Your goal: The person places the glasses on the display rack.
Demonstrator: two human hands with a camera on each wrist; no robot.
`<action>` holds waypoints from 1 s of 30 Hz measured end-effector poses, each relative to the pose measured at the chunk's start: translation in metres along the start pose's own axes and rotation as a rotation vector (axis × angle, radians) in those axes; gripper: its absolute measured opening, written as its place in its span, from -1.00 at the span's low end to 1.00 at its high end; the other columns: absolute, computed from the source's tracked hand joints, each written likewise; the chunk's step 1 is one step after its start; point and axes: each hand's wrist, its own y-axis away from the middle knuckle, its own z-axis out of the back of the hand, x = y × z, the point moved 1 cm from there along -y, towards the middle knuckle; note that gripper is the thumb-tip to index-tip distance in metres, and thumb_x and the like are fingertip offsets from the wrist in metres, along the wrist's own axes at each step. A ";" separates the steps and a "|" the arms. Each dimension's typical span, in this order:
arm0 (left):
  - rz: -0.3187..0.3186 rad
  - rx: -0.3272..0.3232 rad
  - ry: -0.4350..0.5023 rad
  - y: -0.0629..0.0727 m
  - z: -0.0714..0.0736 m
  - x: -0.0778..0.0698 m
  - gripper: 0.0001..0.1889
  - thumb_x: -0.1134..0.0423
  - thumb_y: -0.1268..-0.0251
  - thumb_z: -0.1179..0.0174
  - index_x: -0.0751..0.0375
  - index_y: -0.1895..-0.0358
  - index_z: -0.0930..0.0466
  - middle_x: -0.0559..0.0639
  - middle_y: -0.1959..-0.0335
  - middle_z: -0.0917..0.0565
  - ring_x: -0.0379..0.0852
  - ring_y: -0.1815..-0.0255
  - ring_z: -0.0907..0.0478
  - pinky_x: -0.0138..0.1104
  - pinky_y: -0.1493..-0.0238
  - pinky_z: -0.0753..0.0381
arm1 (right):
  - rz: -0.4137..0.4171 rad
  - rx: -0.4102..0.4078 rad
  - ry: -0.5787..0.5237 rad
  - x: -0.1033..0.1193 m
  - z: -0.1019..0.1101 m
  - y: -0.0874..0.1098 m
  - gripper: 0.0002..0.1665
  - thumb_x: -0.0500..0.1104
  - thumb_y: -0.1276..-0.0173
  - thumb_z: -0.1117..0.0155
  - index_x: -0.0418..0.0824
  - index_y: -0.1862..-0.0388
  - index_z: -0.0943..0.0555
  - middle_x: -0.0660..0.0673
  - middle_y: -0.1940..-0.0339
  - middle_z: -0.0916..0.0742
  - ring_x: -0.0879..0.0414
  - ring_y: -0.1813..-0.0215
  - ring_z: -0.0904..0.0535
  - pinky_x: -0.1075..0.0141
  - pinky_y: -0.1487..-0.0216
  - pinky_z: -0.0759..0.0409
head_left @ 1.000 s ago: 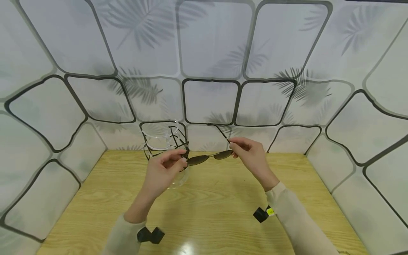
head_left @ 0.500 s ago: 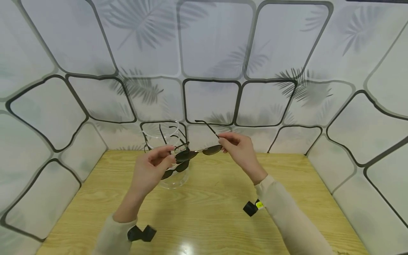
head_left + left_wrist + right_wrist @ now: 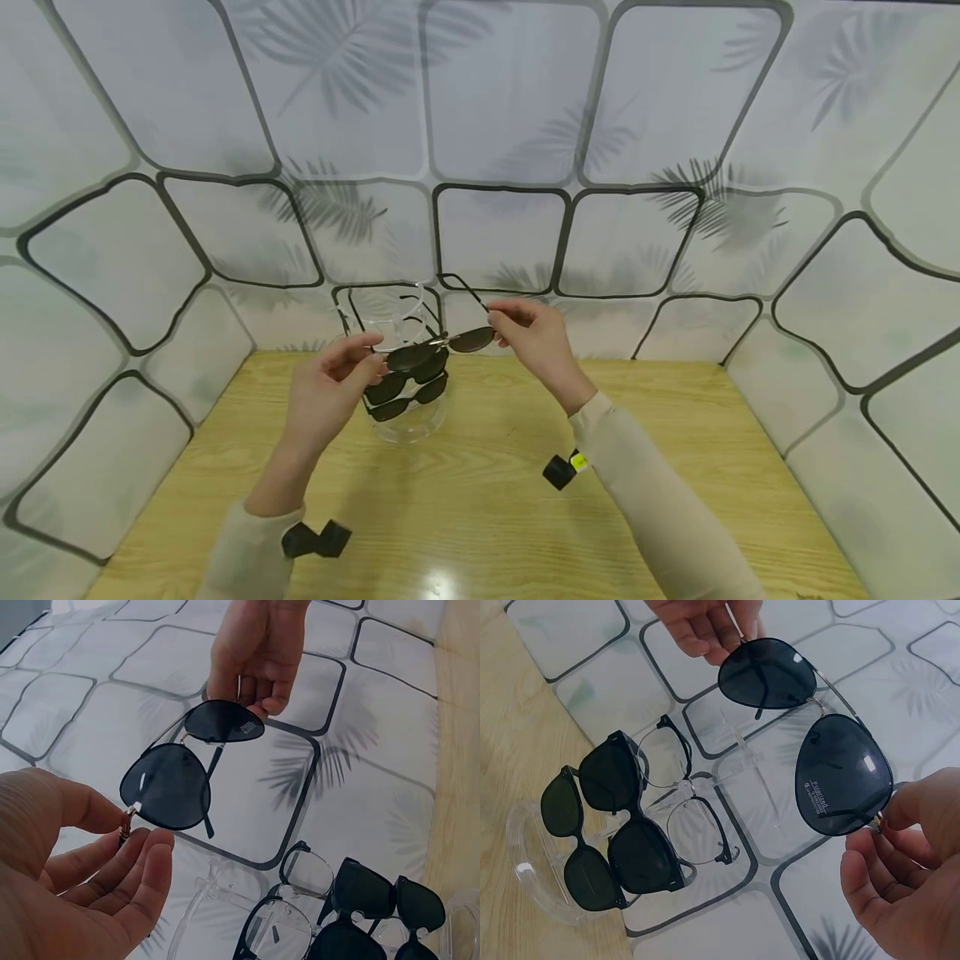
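Both hands hold one pair of dark aviator sunglasses (image 3: 840,774), its thin metal frame spread between them. My left hand (image 3: 324,398) pinches the hinge at one end of the frame. The other end is pinched by my right hand (image 3: 536,348), fingertips at the hinge, with a temple pointing away toward the wall. Just behind and below stands a clear eyewear display stand (image 3: 526,864). On it sit two pairs of dark sunglasses (image 3: 592,877) and, above them, clear-lensed glasses (image 3: 701,825) with black brows. The held pair is apart from the stand in the right wrist view.
The stand rests on a wood-grain table (image 3: 480,500) near its back edge. A pale patterned backdrop (image 3: 495,237) rises behind and at both sides. A black wrist camera (image 3: 315,540) is strapped at the left cuff, and another black camera (image 3: 558,472) at the right.
Both hands have moved left and slightly up with the aviator sunglasses, which now overlap the stand in the head view. More of the lower sunglasses on the stand shows.
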 end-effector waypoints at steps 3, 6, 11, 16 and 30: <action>0.009 -0.008 -0.007 -0.002 0.004 0.001 -0.75 0.50 -0.43 -0.26 0.47 -0.11 -0.71 -0.27 0.42 -0.73 -0.33 0.37 -0.76 -0.43 0.23 -0.77 | 0.011 0.005 -0.013 0.000 -0.005 -0.005 -0.70 -0.23 -0.56 -0.30 -0.28 -0.17 -0.75 -0.29 0.11 -0.81 0.21 0.33 -0.69 0.30 0.20 -0.75; 0.026 -0.010 -0.016 -0.004 0.009 0.002 -0.74 0.50 -0.44 -0.25 0.47 -0.12 -0.71 -0.31 0.43 -0.73 -0.35 0.37 -0.75 -0.43 0.22 -0.77 | 0.021 0.013 -0.012 -0.002 -0.011 -0.009 -0.70 -0.25 -0.56 -0.28 -0.31 -0.18 -0.74 -0.34 0.09 -0.80 0.25 0.36 -0.67 0.34 0.23 -0.73; 0.060 -0.013 -0.013 -0.007 0.014 0.002 -0.74 0.49 -0.44 -0.23 0.46 -0.12 -0.70 -0.34 0.45 -0.72 -0.41 0.39 -0.72 -0.47 0.24 -0.75 | 0.027 0.019 0.015 -0.002 -0.018 -0.014 -0.68 -0.25 -0.57 -0.27 -0.32 -0.19 -0.74 -0.35 0.09 -0.81 0.27 0.37 -0.66 0.39 0.26 -0.70; 0.099 -0.006 -0.018 -0.014 0.017 0.003 -0.73 0.46 -0.47 -0.23 0.47 -0.14 -0.69 -0.35 0.44 -0.73 -0.37 0.37 -0.73 -0.46 0.24 -0.75 | 0.001 0.017 0.045 0.000 -0.023 -0.019 -0.69 -0.20 -0.57 -0.27 -0.25 -0.18 -0.75 -0.26 0.13 -0.82 0.23 0.35 -0.67 0.34 0.23 -0.73; 0.166 -0.028 0.003 -0.025 0.026 0.012 -0.67 0.39 -0.53 -0.21 0.51 -0.22 -0.65 -0.37 0.43 -0.75 -0.37 0.33 -0.74 -0.44 0.18 -0.77 | -0.045 0.025 0.036 0.000 -0.039 -0.041 -0.69 -0.18 -0.57 -0.27 -0.25 -0.15 -0.77 -0.26 0.13 -0.83 -0.11 0.23 -0.75 0.21 0.19 -0.77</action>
